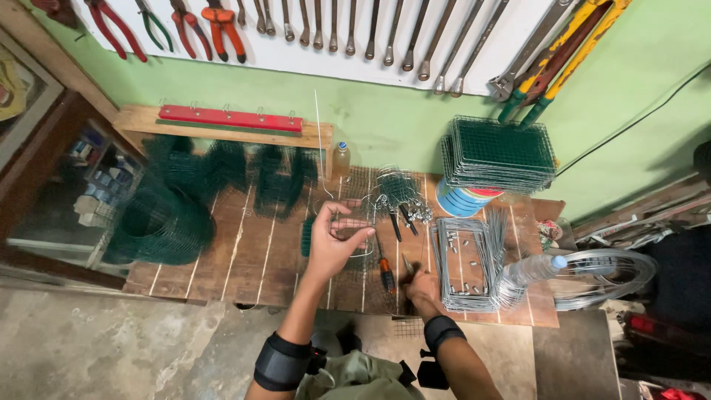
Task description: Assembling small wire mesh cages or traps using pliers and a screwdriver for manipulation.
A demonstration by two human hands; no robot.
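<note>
My left hand (335, 238) is raised over the wooden workbench (252, 259) and grips a thin bent wire frame (361, 222). My right hand (424, 287) rests at the bench's front edge, closed round a small dark hand tool (406, 264) that looks like pliers. An orange-handled screwdriver (386, 274) lies between the two hands. Just right of my right hand is a stack of grey rectangular wire frames (444, 267) with several small metal clips inside.
A roll of green mesh (159, 222) sits at the left. Green mesh panels (498, 152) are stacked on a paint can (463, 201). A water bottle (529, 270) and a wire coil (607, 275) lie at the right. Spanners and pliers hang on the wall.
</note>
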